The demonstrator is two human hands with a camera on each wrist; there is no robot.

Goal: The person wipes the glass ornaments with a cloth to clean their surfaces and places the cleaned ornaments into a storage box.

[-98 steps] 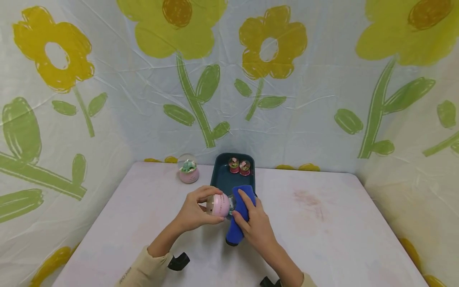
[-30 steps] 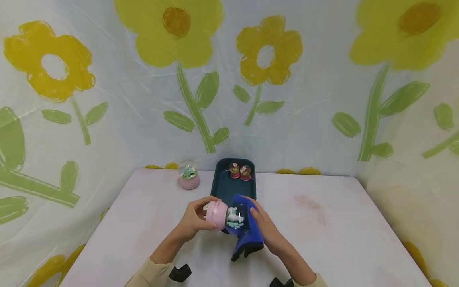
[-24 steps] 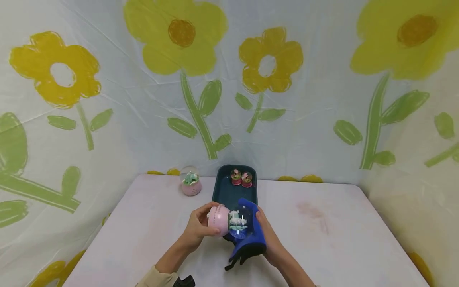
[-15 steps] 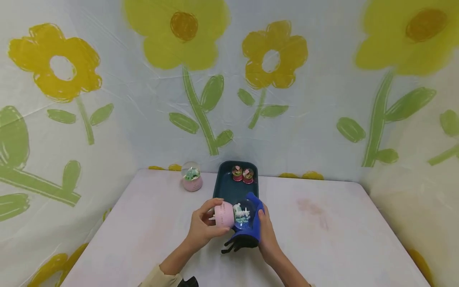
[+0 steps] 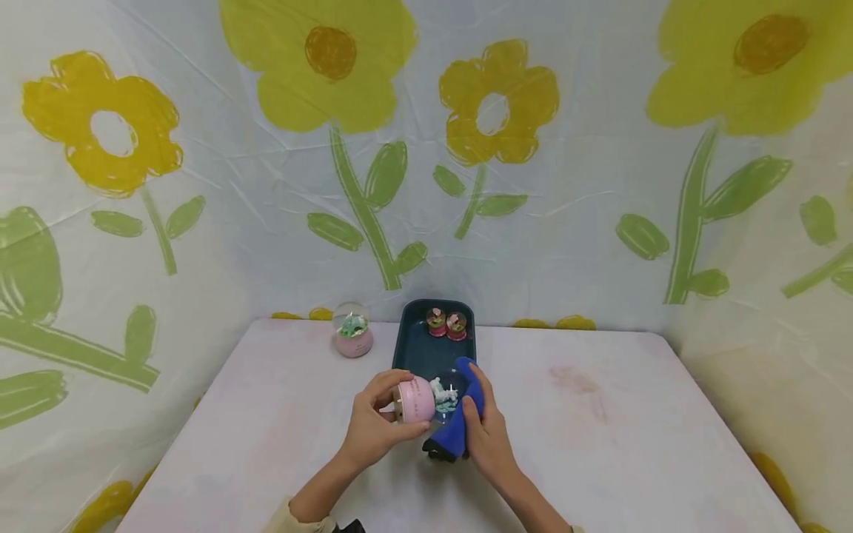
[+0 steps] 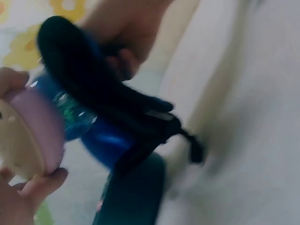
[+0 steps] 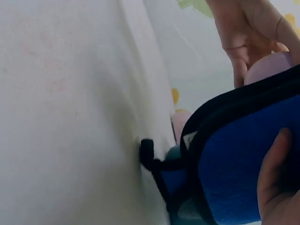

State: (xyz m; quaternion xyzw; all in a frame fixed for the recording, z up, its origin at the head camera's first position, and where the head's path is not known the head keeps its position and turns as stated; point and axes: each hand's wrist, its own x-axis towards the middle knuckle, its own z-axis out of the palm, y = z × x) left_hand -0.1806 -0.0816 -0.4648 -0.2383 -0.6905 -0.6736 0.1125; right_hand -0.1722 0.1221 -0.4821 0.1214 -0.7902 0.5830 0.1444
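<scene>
In the head view my left hand (image 5: 372, 423) grips the pink base of a snow globe (image 5: 417, 400), tipped on its side with the clear dome to the right. White and mint-green figures show inside the glass. My right hand (image 5: 492, 443) holds a blue cloth (image 5: 456, 432) with black edging against the dome's right side, thumb and fingers over its near face. The left wrist view shows the globe's pale underside and the pink base (image 6: 40, 126) between fingers and thumb. From the right wrist, the blue cloth (image 7: 234, 161) hides most of the globe; a black strap dangles from it.
Behind the hands lies a dark teal tray (image 5: 423, 354) holding two small red-based globes (image 5: 436, 323). Left of it on the white table (image 5: 286, 414) stands another pink-based snow globe (image 5: 353, 333). A flower-print sheet (image 5: 573, 244) surrounds the table.
Earlier the cloth covered much of the dome, then cupped it from the right. Since half a second ago, the right fingers and thumb have shifted onto the cloth's near face, and its black edge has turned.
</scene>
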